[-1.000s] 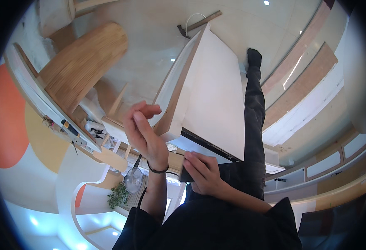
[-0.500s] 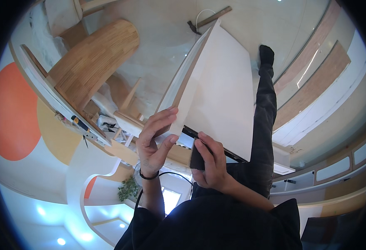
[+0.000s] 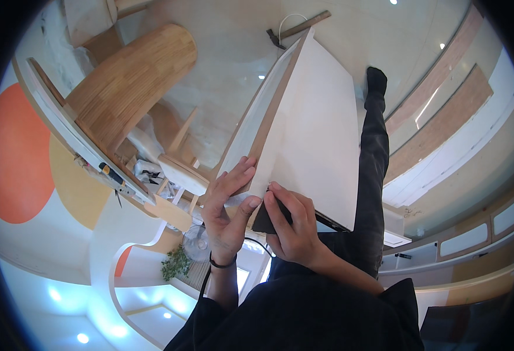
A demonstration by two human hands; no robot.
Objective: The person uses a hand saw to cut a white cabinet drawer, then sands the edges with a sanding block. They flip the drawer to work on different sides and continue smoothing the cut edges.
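In front of me a white panelled box with wood-coloured edges stands tilted, its large white face toward the right. My left hand lies on the near corner, fingers stretched along the wooden edge and thumb apart. Pinched in my right hand is a dark grey piece like sandpaper, pressed at the box's near edge beside my left thumb. A black strip runs along that near edge, partly hidden by my right hand.
A hammer lies on the floor beyond the box. To the left are a curved wooden top and a white ledge with a utility knife. My outstretched leg borders the box; long boards lie further right.
My right hand has moved slightly left and up along the near edge with the dark piece, covering more of the black strip. My left hand has shifted slightly right, closer to it.
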